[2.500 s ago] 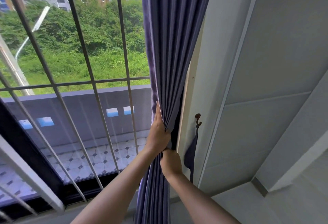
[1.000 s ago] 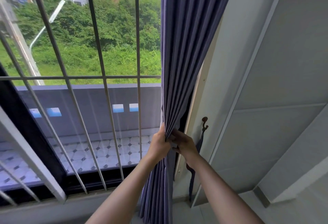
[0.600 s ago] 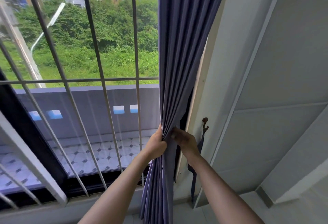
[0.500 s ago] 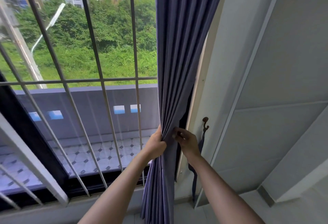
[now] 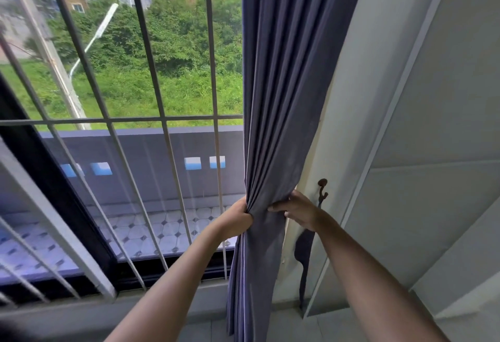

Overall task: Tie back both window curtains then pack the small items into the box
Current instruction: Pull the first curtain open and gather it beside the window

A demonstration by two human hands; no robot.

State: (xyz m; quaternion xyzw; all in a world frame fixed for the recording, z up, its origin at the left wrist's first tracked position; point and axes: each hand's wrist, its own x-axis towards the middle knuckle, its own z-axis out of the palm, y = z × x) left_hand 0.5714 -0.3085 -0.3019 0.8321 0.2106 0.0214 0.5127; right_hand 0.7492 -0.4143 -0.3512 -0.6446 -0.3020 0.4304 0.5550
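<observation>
Now both hands are clenching the gathered curtain (image 5: pixel 273 125): left hand (image 5: pixel 238 219) gripping its left edge, right hand (image 5: pixel 296 210) wrapping its right edge, just left of the wall hook (image 5: pixel 322 188).

no readable text, labels, numbers or signs anywhere

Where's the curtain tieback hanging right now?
In the head view, the dark tieback hangs from a small hook on the wall, right of the gathered curtain and partly behind the right hand.
</observation>
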